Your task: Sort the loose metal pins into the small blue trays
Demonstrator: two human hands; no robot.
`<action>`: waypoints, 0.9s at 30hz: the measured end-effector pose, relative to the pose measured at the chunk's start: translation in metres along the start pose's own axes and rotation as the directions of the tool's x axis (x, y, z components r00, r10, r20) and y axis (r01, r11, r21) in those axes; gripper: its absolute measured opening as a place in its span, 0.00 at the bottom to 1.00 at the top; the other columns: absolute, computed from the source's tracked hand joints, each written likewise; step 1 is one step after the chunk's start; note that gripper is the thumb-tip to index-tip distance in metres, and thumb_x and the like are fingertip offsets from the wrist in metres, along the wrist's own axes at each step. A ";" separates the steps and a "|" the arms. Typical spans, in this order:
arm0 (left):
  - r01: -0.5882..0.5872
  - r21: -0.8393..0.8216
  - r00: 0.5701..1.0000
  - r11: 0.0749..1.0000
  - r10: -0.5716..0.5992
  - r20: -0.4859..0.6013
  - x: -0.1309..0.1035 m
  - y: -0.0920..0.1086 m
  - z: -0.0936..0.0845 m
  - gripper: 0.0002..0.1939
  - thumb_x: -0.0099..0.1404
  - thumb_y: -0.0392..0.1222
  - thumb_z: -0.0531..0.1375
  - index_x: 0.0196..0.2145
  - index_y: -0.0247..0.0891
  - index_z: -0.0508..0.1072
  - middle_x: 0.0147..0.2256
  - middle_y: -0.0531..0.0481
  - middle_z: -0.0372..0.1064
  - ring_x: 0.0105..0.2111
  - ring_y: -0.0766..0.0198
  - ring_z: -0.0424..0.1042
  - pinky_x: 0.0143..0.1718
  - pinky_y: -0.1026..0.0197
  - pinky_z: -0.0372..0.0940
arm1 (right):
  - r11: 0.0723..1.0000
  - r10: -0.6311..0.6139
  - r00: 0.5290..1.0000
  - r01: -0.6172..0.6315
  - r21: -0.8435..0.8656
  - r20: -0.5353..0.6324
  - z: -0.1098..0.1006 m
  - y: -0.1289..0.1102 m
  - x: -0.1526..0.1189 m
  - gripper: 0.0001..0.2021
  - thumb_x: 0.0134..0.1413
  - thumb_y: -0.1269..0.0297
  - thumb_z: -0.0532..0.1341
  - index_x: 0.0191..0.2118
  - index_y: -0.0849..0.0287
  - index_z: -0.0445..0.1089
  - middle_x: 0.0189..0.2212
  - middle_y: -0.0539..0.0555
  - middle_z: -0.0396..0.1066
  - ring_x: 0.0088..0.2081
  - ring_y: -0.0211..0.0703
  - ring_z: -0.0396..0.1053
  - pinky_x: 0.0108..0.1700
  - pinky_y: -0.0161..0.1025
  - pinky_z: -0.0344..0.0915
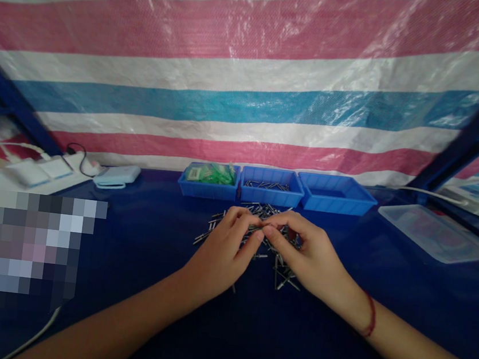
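Note:
A loose heap of thin metal blind rivets (284, 277) lies on the dark blue tabletop, partly covered by my hands. Above it, my left hand (230, 242) is closed in a pinch, thumb against forefinger. My right hand (303, 244), with a dark red cord on its wrist, pinches at the same spot, so the fingertips of both hands meet. Between them shows a sliver of a thin rivet (255, 226), mostly hidden by the fingers.
Behind the heap stand three blue bins: one with green plastic packets (216, 173), one with several metal pins (267, 185), and a right bin (337, 194). A clear plastic lid (436, 232) lies at right. At left are a power strip (36, 172) and a light blue case (116, 176).

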State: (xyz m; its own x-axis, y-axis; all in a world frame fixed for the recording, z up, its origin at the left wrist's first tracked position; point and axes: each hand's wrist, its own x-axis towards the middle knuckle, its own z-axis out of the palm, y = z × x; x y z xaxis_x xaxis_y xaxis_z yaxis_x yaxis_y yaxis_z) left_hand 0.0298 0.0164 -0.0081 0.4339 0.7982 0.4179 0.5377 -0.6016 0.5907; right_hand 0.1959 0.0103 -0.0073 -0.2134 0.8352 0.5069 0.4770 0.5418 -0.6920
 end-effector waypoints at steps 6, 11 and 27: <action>-0.014 -0.049 1.000 0.999 0.013 -0.023 0.001 -0.004 0.001 0.05 0.67 0.36 0.53 0.36 0.37 0.68 0.41 0.47 0.62 0.43 0.63 0.66 0.47 0.58 0.62 | 0.998 -0.040 0.999 0.040 0.037 -0.024 -0.001 -0.005 0.000 0.04 0.54 0.66 0.60 0.36 0.57 0.70 0.31 0.51 0.72 0.34 0.39 0.69 0.37 0.37 0.66; -0.019 -0.066 0.999 0.998 0.016 -0.052 0.001 -0.002 0.000 0.05 0.66 0.38 0.54 0.35 0.37 0.69 0.40 0.47 0.63 0.41 0.63 0.67 0.45 0.58 0.64 | 0.997 -0.031 0.999 0.034 0.074 -0.043 -0.002 -0.006 0.000 0.03 0.54 0.65 0.60 0.34 0.56 0.71 0.29 0.50 0.71 0.32 0.39 0.69 0.35 0.37 0.66; -0.040 -0.085 0.982 0.996 0.024 -0.187 0.001 0.000 -0.005 0.03 0.63 0.37 0.57 0.35 0.39 0.70 0.39 0.50 0.65 0.32 0.69 0.67 0.36 0.62 0.65 | 0.997 -0.064 0.997 0.065 0.029 -0.035 -0.003 -0.001 0.001 0.05 0.57 0.65 0.58 0.37 0.56 0.70 0.32 0.52 0.71 0.33 0.39 0.68 0.34 0.37 0.66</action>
State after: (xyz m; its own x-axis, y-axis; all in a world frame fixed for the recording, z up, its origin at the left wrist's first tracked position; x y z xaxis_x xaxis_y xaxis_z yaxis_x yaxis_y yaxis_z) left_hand 0.0266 0.0175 -0.0038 0.3040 0.7756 0.5532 0.4563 -0.6283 0.6301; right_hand 0.1979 0.0101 -0.0044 -0.2131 0.7953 0.5676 0.4374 0.5971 -0.6724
